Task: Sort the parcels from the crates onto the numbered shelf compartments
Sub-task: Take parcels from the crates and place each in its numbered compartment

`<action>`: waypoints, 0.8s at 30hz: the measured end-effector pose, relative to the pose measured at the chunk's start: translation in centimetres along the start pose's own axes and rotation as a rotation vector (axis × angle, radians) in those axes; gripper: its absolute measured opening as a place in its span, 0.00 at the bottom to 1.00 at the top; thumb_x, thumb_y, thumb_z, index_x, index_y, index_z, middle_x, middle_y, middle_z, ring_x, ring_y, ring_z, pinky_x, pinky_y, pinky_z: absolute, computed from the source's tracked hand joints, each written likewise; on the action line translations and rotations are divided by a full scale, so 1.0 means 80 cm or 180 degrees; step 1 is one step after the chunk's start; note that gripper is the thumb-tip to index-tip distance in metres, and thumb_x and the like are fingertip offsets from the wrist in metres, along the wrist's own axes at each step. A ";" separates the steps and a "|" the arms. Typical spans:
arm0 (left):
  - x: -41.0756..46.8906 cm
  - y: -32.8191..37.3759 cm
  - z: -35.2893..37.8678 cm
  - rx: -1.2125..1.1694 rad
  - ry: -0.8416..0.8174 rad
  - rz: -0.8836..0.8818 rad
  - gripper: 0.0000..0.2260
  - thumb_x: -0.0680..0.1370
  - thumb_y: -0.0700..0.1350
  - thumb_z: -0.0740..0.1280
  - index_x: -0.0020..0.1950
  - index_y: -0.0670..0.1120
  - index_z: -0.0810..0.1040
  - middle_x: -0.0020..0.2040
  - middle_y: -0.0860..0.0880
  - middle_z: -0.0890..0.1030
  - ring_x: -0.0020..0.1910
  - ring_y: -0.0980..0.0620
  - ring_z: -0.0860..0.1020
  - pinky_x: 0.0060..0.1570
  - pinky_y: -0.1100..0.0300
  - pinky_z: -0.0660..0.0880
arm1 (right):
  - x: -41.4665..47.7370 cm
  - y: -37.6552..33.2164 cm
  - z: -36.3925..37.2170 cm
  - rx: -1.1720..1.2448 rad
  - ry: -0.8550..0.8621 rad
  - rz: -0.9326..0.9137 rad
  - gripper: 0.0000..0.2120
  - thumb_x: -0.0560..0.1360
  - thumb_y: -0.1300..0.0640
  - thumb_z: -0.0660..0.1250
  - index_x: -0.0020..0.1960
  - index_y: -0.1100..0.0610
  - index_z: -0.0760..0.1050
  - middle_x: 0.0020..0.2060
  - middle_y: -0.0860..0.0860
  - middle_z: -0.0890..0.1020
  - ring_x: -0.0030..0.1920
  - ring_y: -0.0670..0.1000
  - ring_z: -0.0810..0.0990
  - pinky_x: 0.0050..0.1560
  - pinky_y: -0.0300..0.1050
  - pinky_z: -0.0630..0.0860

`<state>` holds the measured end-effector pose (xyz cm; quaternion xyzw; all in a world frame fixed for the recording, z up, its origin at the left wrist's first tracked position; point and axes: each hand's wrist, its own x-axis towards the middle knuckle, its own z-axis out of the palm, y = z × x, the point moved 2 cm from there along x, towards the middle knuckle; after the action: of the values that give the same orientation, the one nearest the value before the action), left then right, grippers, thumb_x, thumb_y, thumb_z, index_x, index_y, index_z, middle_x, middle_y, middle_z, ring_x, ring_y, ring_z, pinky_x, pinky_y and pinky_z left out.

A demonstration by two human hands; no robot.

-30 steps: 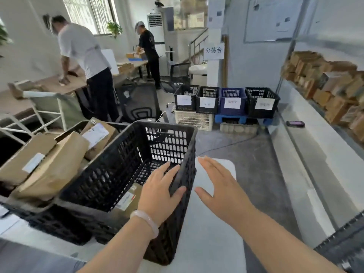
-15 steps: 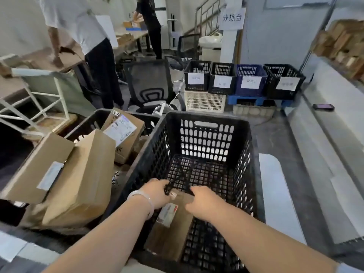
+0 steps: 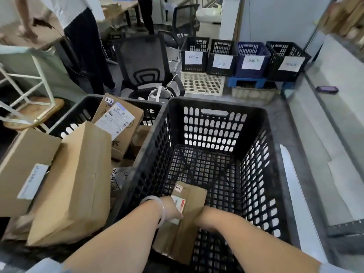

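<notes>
Both your hands have moved from the parcel's far end to its two long sides. Your left hand [image 3: 171, 210] and right hand [image 3: 205, 216] clasp the parcel [image 3: 190, 201], their fingertips hidden, low inside the black crate [image 3: 214, 107]. You are at the pick-up step, I judge. Next, lift it clear and read its number. One parcel lies here, and three big ones show in the left crate [image 3: 86, 107].

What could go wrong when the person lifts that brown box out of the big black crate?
1. The left hand and right hand hold the brown cardboard parcel by its side edges, deep in the black plastic crate; it might slip or snag on the tall wall.
2. The big tilted cardboard box leans in the overfull neighbouring crate, right alongside; a bump could topple it.
</notes>
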<state>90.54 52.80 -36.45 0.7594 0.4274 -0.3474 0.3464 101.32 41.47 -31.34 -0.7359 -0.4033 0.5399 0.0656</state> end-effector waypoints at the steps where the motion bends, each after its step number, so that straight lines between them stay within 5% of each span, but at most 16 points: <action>1: -0.001 0.002 -0.003 -0.0250 0.0158 0.0046 0.31 0.63 0.62 0.69 0.63 0.49 0.77 0.57 0.50 0.81 0.55 0.50 0.80 0.59 0.53 0.76 | -0.001 -0.004 -0.004 0.0158 0.0081 -0.0075 0.21 0.82 0.58 0.59 0.73 0.60 0.63 0.71 0.55 0.68 0.70 0.54 0.67 0.66 0.38 0.62; 4: -0.011 0.012 -0.022 -0.1009 0.0843 0.0219 0.34 0.63 0.59 0.74 0.66 0.52 0.71 0.59 0.52 0.79 0.57 0.51 0.78 0.60 0.56 0.75 | -0.006 -0.006 -0.026 0.0702 0.0713 -0.0177 0.28 0.74 0.53 0.69 0.71 0.55 0.64 0.65 0.54 0.75 0.61 0.54 0.76 0.62 0.44 0.73; 7: -0.057 0.042 -0.053 -0.1644 0.1592 0.0605 0.35 0.68 0.55 0.74 0.72 0.55 0.64 0.64 0.48 0.73 0.59 0.50 0.75 0.61 0.55 0.73 | -0.029 -0.007 -0.058 0.1086 0.1518 -0.0347 0.31 0.68 0.48 0.71 0.68 0.44 0.65 0.57 0.45 0.76 0.51 0.44 0.77 0.52 0.39 0.77; 14: -0.153 0.143 -0.105 -0.2048 0.2822 0.1956 0.39 0.74 0.51 0.74 0.78 0.62 0.54 0.66 0.55 0.63 0.64 0.54 0.69 0.63 0.56 0.71 | -0.144 -0.021 -0.146 0.1195 0.3118 -0.1179 0.39 0.72 0.51 0.72 0.76 0.42 0.53 0.63 0.42 0.65 0.61 0.41 0.65 0.63 0.40 0.67; 19: -0.214 0.261 -0.121 -0.1847 0.3108 0.3046 0.39 0.74 0.50 0.74 0.75 0.68 0.52 0.66 0.58 0.64 0.65 0.59 0.65 0.64 0.60 0.66 | -0.242 0.026 -0.211 0.1117 0.4233 -0.1255 0.43 0.70 0.52 0.74 0.77 0.41 0.51 0.67 0.43 0.67 0.65 0.41 0.65 0.65 0.42 0.67; 24: -0.252 0.388 -0.094 -0.1426 0.3061 0.3871 0.40 0.76 0.47 0.73 0.71 0.76 0.49 0.67 0.57 0.67 0.69 0.54 0.65 0.70 0.52 0.67 | -0.353 0.102 -0.243 0.1213 0.5024 -0.1215 0.42 0.70 0.53 0.75 0.74 0.37 0.54 0.67 0.39 0.68 0.67 0.44 0.68 0.66 0.54 0.72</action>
<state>111.95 38.50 -8.88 0.8380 0.1011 0.3606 0.3970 119.44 23.88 -6.82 -0.7934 -0.2583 -0.0958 0.5428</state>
